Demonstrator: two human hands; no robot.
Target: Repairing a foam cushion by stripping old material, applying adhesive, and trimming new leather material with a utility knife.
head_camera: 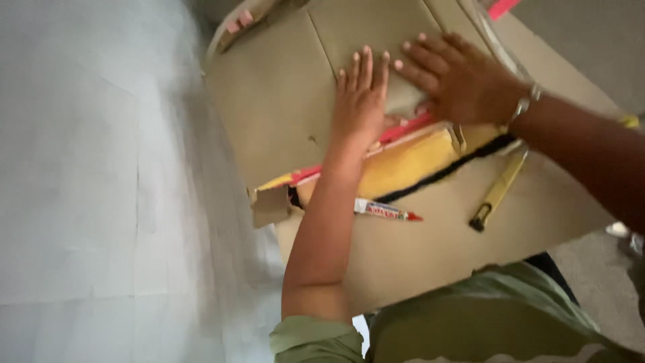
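Note:
My left hand (359, 94) lies flat, fingers spread, on a tan cardboard panel (275, 101). Beside it my right hand (457, 77), with a bracelet at the wrist, presses flat on the same panel; the fingertips of the two hands almost touch. Under the panel's near edge a yellow sheet (403, 165), a red strip (403, 129) and a black strip (443, 171) stick out. All of this rests on a larger cardboard sheet (437, 249). Neither hand holds anything.
A white glue tube with a red cap (386, 212) lies on the lower cardboard by my left forearm. A yellow utility knife (497, 191) lies to its right. A white surface (87, 181) fills the left side. My green shirt (484, 316) is at the bottom.

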